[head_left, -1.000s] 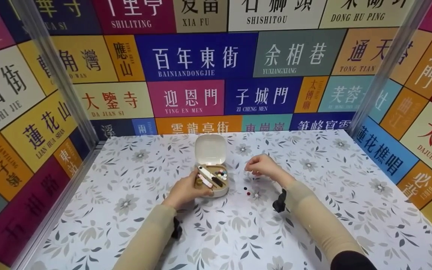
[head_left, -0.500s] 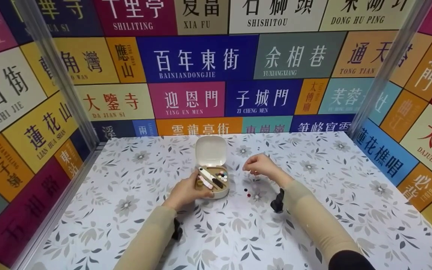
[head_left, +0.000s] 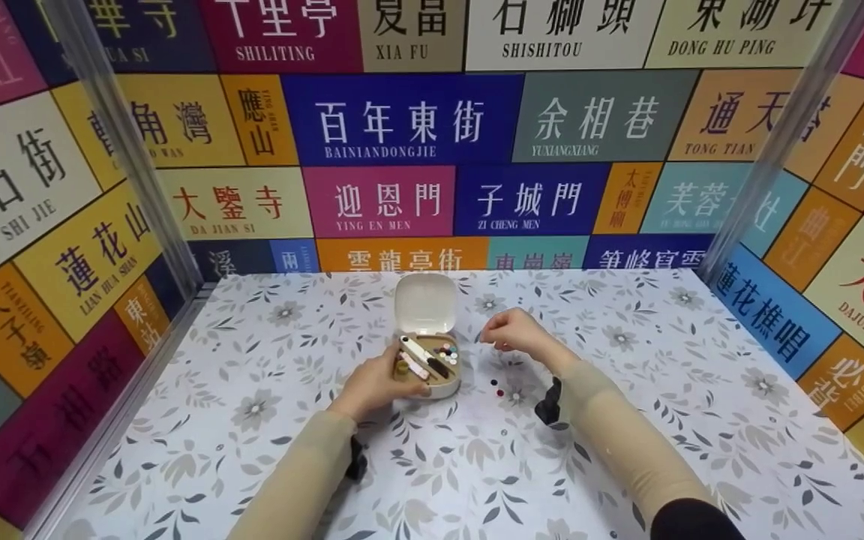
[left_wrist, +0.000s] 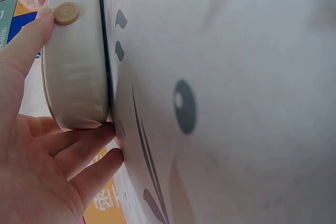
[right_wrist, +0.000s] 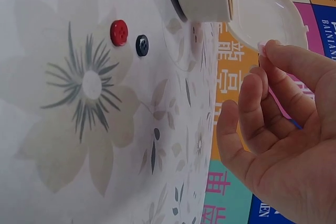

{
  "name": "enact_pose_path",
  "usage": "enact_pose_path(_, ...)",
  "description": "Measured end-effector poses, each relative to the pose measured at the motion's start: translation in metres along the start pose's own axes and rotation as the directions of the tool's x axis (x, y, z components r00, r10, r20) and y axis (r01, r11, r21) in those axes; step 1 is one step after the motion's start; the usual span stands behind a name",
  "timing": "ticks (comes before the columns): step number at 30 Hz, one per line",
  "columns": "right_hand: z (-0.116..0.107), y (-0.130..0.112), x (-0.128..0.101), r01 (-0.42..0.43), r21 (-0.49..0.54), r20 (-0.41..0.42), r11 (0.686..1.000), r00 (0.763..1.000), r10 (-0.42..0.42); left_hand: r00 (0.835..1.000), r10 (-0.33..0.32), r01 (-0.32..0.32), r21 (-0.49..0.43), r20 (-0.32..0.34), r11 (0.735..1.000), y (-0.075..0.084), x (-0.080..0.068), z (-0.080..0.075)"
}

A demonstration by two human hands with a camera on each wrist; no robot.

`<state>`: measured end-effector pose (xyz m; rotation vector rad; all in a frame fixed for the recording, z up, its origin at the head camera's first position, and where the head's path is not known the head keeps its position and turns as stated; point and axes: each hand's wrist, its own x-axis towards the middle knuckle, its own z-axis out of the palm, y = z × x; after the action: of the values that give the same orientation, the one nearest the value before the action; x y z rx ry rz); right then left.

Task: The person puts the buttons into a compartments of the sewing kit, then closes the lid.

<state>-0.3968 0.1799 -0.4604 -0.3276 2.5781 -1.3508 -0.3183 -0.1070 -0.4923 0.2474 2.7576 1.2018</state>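
My left hand (head_left: 372,386) holds a white sewing box (head_left: 443,390) by its left side. In the left wrist view the thumb presses near the round tan knob (left_wrist: 66,13), and the fingers reach round the far side. The box's lid (head_left: 424,304) stands raised. Inside lie a long white tool with a black end (head_left: 423,354), a pink-and-white piece (head_left: 415,366) and several small buttons (head_left: 448,355). Right of the box hovers my right hand (head_left: 518,330); its thumb and forefinger pinch a small pale pink button (right_wrist: 262,49), partly hidden by the fingertips.
A red button (right_wrist: 119,33) and a dark blue button (right_wrist: 142,45) lie on the flowered tablecloth (head_left: 597,465), to the right of the box. Printed sign panels (head_left: 402,120) wall in the back and both sides.
My right hand has drifted slightly left, closer to the box, still pinching the small button. My left hand keeps its hold on the box. The head view has shifted a little.
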Motion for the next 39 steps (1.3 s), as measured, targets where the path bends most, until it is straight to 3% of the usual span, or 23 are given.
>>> enact_pose_path(7,0.004,-0.003,0.004,0.019,-0.005,0.01,1.0,1.0,-0.019,0.998,0.056,-0.055,0.051,-0.024,0.997,0.0,0.0,-0.003)
enact_pose_path(28,0.022,-0.014,0.015,0.048,0.014,-0.009,0.999,0.999,-0.048,1.0,0.023,-0.022,0.016,-0.016,1.0,-0.001,0.002,0.0)
enact_pose_path(39,0.029,-0.016,0.021,0.071,-0.04,-0.048,0.997,0.996,-0.072,0.997,0.067,-0.066,0.043,-0.028,0.997,-0.003,0.002,0.002)
